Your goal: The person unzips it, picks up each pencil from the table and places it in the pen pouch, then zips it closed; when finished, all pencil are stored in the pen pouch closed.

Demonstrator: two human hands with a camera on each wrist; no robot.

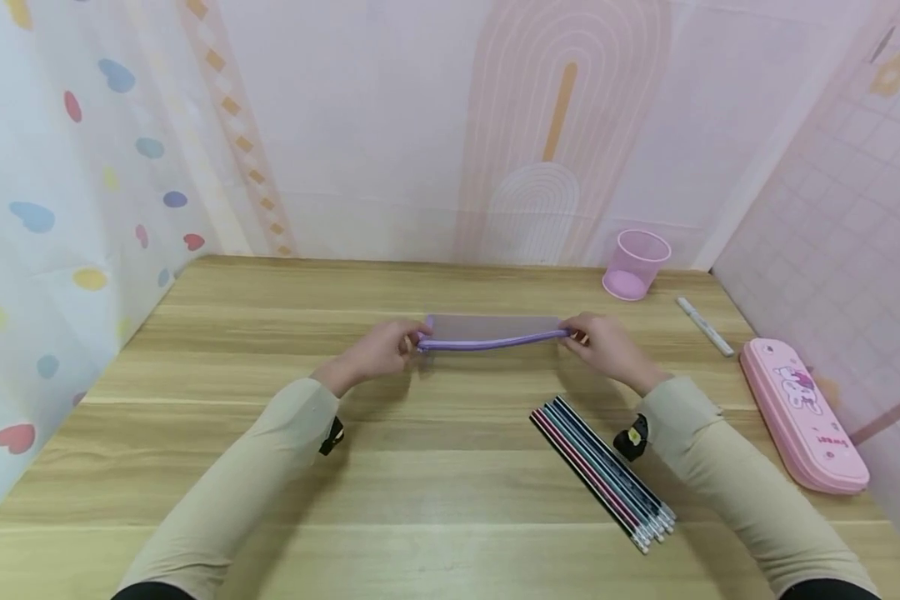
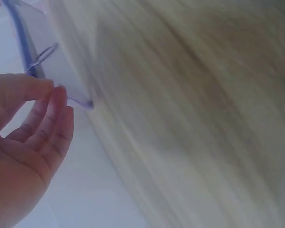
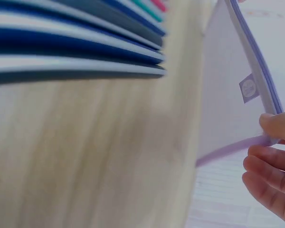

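Observation:
Both hands hold up a translucent zip pouch (image 1: 495,329) with a purple zipper edge, above the middle of the table. My left hand (image 1: 392,343) pinches its left upper corner between thumb and fingertips. In the left wrist view a looped zipper pull (image 2: 45,54) hangs close to that thumb. At the opposite corner my right hand (image 1: 603,346) pinches the zipper's end. A small square tag (image 3: 249,88) shows on the pouch in the right wrist view. Several pencils (image 1: 600,475) lie side by side on the wood, nearer than the pouch and left of the right forearm.
A pink see-through cup (image 1: 636,265) stands at the back right of the wooden table (image 1: 270,467). A white pen (image 1: 705,327) lies in front of it. By the right wall is a pink pencil case (image 1: 804,414). Patterned curtains border the back and sides.

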